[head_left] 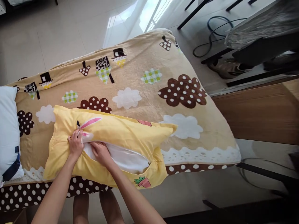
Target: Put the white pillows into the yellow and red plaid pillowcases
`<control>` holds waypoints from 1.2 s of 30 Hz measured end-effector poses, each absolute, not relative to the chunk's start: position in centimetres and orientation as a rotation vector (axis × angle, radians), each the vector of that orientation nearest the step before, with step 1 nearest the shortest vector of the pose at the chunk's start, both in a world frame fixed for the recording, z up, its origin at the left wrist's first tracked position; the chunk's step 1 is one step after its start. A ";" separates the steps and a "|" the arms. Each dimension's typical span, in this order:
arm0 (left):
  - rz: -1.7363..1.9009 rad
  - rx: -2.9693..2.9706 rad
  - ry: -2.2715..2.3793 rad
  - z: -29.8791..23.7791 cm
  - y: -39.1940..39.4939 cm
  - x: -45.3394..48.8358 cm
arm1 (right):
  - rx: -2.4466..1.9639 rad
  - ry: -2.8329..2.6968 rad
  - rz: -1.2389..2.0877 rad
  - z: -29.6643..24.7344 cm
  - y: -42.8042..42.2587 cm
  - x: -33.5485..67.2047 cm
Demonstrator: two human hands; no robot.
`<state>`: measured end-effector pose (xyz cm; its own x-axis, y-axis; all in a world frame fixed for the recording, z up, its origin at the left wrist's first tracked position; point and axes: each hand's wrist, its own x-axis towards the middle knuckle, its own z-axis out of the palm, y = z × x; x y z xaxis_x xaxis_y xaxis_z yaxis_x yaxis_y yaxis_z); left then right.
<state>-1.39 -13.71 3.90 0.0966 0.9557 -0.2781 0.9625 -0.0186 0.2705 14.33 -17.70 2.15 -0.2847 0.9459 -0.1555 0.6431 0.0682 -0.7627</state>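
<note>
- Head view: yellow pillowcase lies on the near edge of the bed blanket, white pillow insert showing through its opening.
- Left hand fingers pinched on the pillowcase edge (by the bunny print).
- Right hand fingers curled at the opening, touching the insert; grip unclear.
- Another white pillow far left.

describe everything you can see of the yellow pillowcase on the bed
The yellow fabric pillowcase lies lengthwise across the tan patterned fleece blanket, near its dotted front edge. It bears a pink-eared rabbit print and a carrot at one corner. Its slit is open, showing the white pillow inside. The left hand pinches the slit's upper edge; the right hand presses at the opening.
</note>
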 end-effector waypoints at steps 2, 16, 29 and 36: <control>0.089 1.942 1.893 4.0 -13.3 -2.1 | -1.631 -2.113 0.976 3.4 -17.7 13.8; -0.323 1.993 2.043 6.9 -6.4 -3.7 | -1.671 -2.150 1.015 5.5 -12.8 9.9; 0.378 1.955 2.172 12.6 -2.1 -4.5 | -1.761 -1.877 1.136 5.3 -9.8 10.1; 0.298 1.991 2.129 13.9 -1.7 -3.2 | -1.752 -2.110 1.163 5.9 -10.3 8.0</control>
<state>-3.19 -1.70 13.92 -0.0644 0.9978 -0.0159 0.9550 0.0663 0.2892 7.97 -10.29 5.90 -0.2994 0.8910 -0.3412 0.7643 0.0099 -0.6448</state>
